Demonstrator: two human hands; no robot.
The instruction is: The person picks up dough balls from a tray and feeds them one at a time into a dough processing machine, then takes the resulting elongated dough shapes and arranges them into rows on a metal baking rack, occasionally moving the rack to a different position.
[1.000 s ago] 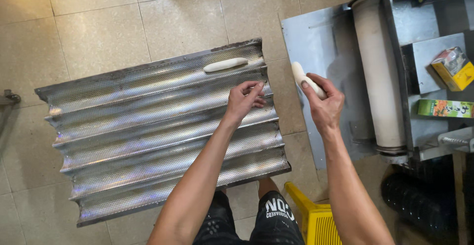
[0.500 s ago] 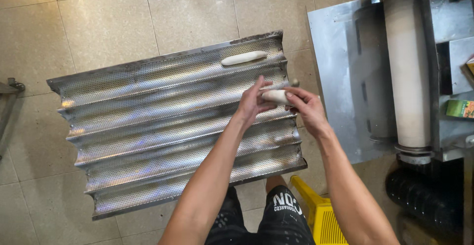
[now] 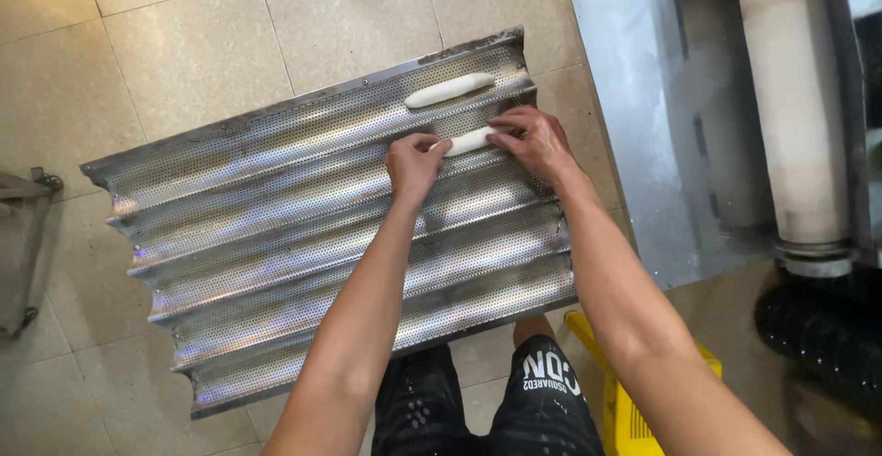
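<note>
Second dough piece now in tray groove, seemingly under both hands.

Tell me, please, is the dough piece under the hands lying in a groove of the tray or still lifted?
In a groove: the dough piece lies along the second channel of the perforated tray, left hand and right hand at its ends.

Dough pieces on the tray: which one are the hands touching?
The dough piece in the second channel, between the left hand and right hand. The other dough piece lies untouched in the top channel of the perforated tray.
</note>
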